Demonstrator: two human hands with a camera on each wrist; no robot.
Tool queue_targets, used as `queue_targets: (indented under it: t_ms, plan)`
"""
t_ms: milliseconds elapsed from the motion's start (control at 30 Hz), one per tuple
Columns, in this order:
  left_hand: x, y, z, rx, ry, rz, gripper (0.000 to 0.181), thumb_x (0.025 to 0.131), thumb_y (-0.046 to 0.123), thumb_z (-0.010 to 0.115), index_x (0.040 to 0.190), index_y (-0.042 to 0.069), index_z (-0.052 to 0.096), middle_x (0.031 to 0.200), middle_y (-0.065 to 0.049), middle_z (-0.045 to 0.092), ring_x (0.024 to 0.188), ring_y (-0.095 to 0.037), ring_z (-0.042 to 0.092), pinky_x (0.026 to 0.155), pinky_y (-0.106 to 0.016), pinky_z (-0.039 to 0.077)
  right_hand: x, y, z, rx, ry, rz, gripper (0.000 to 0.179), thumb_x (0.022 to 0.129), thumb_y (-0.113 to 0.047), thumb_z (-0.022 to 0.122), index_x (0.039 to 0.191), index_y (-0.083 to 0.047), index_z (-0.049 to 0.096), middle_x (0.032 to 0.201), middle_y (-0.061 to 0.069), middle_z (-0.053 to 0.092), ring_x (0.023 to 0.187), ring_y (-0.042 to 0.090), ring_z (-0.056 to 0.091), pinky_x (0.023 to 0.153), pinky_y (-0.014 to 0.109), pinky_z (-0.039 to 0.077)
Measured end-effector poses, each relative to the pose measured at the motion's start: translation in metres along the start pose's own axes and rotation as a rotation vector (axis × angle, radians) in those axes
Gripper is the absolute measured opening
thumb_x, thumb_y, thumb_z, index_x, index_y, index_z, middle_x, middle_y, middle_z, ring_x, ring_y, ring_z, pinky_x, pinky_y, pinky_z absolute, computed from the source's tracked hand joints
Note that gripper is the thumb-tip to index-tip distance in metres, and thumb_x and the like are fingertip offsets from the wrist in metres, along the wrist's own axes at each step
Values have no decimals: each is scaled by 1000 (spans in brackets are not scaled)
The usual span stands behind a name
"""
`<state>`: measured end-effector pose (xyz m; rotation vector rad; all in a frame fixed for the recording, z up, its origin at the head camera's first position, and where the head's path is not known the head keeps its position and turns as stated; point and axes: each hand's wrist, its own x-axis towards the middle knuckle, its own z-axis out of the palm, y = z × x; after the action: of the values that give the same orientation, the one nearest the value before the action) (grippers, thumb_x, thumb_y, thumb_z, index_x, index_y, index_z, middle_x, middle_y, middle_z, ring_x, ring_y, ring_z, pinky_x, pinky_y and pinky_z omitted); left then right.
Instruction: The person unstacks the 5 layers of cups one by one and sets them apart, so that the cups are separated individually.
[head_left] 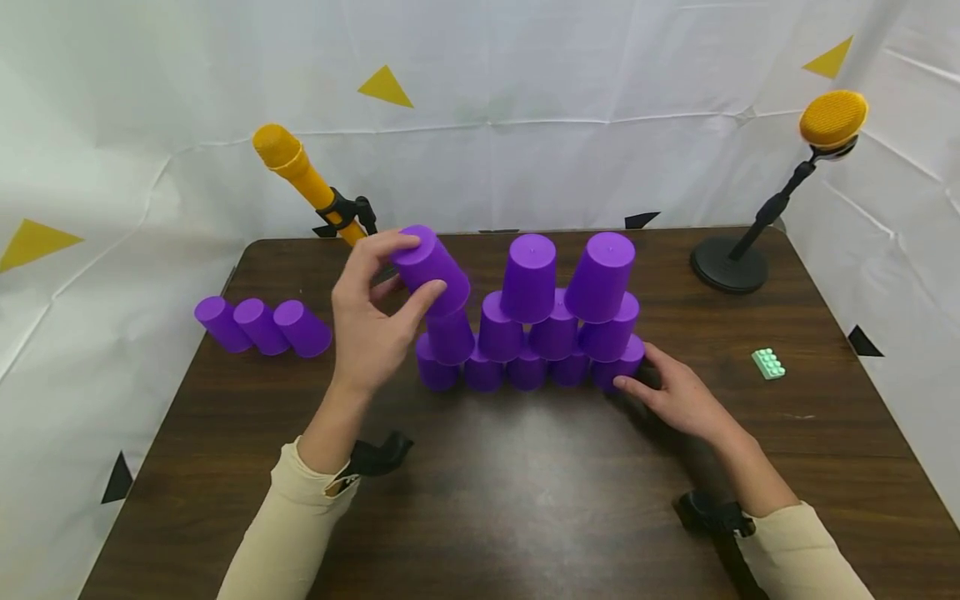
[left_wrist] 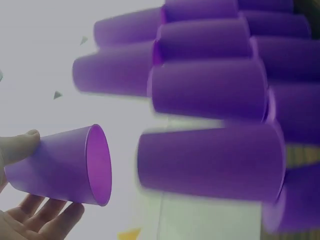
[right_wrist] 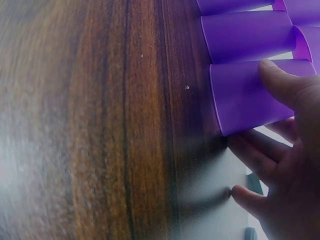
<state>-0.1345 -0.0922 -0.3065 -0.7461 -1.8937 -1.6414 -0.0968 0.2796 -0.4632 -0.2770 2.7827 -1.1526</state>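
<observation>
My left hand (head_left: pixel 375 333) grips an upside-down purple cup (head_left: pixel 431 267) between thumb and fingers. In the left wrist view a gap separates the held cup's open rim (left_wrist: pixel 99 165) from the leftmost second-row cup (left_wrist: pixel 210 162). Upside-down purple cups form a stack, with several in the bottom row (head_left: pixel 527 372) and several in the second. Two third-row cups, a middle one (head_left: pixel 529 279) and a right one (head_left: pixel 602 279), stand on top. My right hand (head_left: pixel 686 400) holds the bottom row's rightmost cup (right_wrist: pixel 255 95), thumb on its near side and fingers behind.
Three purple cups (head_left: pixel 257 325) stand in a line at the table's left edge. A yellow microphone (head_left: pixel 303 175) leans at the back left; another yellow microphone on a black stand (head_left: pixel 730 263) is at the back right. A mint-green toy brick (head_left: pixel 768 363) lies on the right.
</observation>
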Motion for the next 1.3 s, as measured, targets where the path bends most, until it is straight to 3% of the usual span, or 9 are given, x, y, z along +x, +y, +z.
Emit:
queue_targets:
  t_ms: [100,233,400,533,700,867,1300]
  plan:
    - [-2,-4,-18,13,94,-14,42,77,-15,74,114,-13,56,122,-18,61,108,-28,63,89,-43,54,0,0,0,-3,2,-1,72,95,-39,64,151,-6,34,144,23,47,132,43,42,104,63,33]
    - [-10,-25,-46,137,185,-73,42,77,-12,77,115,-11,59,121,-16,63,107,-25,65,89,-37,54,0,0,1,-2,6,-3,72,95,-39,64,151,-6,34,143,23,47,132,43,43,104,63,33]
    - [-33,-77,-77,324,225,-242,43,76,1,83,115,2,66,118,-9,66,106,-21,65,88,-37,55,-3,0,2,8,0,9,69,95,-38,64,148,-4,37,139,24,51,127,43,47,101,62,37]
    - [-52,-116,-92,442,201,-344,41,76,9,85,113,8,67,116,-7,67,107,-22,64,89,-44,54,-3,1,2,13,2,17,69,95,-39,64,148,-5,37,139,23,51,128,43,47,101,63,36]
    - [-67,-144,-100,572,168,-387,40,73,8,87,108,9,66,113,-12,67,104,-27,64,86,-45,55,-1,0,2,12,7,9,69,95,-39,64,149,-5,37,141,23,50,130,43,45,102,63,35]
    - [-72,-160,-99,696,116,-373,40,72,8,88,106,10,66,109,-14,67,102,-32,62,87,-47,50,-1,-1,2,9,9,11,68,95,-38,64,148,-5,38,140,23,50,129,43,45,102,63,35]
    - [-75,-167,-94,748,81,-390,42,72,8,87,108,6,64,110,-16,64,105,-35,61,93,-51,47,-1,-1,1,6,0,26,71,95,-41,63,150,-6,36,143,23,48,132,43,43,103,63,34]
